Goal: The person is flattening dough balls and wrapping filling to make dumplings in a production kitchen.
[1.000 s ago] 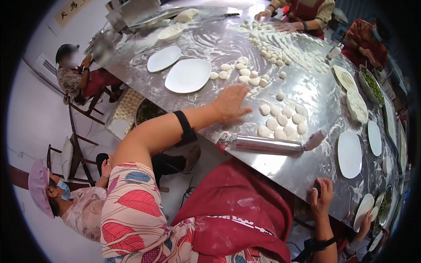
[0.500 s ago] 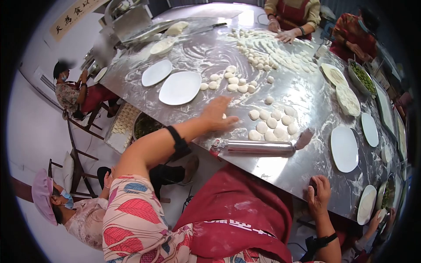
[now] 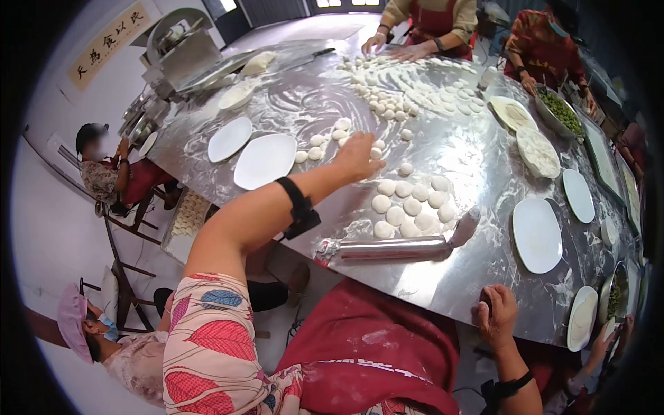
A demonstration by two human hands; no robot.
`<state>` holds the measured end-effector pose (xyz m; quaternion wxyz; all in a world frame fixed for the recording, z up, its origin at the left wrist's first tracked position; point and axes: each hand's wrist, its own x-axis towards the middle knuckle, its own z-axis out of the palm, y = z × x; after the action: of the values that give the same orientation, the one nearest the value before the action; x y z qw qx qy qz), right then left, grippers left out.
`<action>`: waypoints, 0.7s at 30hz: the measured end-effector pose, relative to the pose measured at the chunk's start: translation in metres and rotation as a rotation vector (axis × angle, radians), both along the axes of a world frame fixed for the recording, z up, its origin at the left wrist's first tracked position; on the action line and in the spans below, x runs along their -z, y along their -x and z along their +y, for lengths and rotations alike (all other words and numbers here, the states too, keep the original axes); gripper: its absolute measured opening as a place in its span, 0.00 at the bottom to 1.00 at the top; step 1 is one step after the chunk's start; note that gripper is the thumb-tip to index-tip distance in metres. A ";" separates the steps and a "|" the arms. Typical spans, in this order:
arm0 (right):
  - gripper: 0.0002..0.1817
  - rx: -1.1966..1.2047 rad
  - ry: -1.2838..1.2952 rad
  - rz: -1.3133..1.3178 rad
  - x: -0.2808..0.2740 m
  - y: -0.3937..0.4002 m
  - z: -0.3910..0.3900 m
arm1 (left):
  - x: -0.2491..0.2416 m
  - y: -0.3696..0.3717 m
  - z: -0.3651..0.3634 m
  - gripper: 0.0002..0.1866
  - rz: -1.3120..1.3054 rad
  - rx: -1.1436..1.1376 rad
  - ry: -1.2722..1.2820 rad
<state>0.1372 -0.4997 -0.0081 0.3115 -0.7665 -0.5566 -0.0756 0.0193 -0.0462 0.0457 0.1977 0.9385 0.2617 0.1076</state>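
My left hand (image 3: 358, 158) reaches over a loose cluster of small dough pieces (image 3: 340, 125), palm down, thumb apart from the fingers. It covers part of the cluster; its fingertips are partly hidden. Nearer to me lies a group of flattened dough rounds (image 3: 412, 207), set close together. A shiny metal rolling pin (image 3: 394, 248) rests just in front of them, near the table edge. My right hand (image 3: 498, 315) leans on the edge at the right, its fingers curled in, with no object visible in it.
The floured metal table (image 3: 477, 242) bears white plates (image 3: 265, 162), a bowl of flour (image 3: 538, 153), a bowl of chopped greens (image 3: 560, 114) and more dough pieces (image 3: 391, 107). A co-worker's hands (image 3: 411, 52) are at the far side. Other people sit at the left.
My left hand has moved forward from beside the flattened rounds to the loose dough pieces. My right hand stays at the table edge. The view has shifted slightly.
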 end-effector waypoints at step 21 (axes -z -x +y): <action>0.15 0.010 0.014 0.047 -0.006 0.000 0.003 | 0.050 -0.051 0.003 0.16 -0.139 0.410 -0.176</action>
<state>0.1368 -0.4970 -0.0021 0.3188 -0.7730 -0.5457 -0.0553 0.0699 -0.0432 -0.0047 0.1502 0.9760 0.0408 0.1521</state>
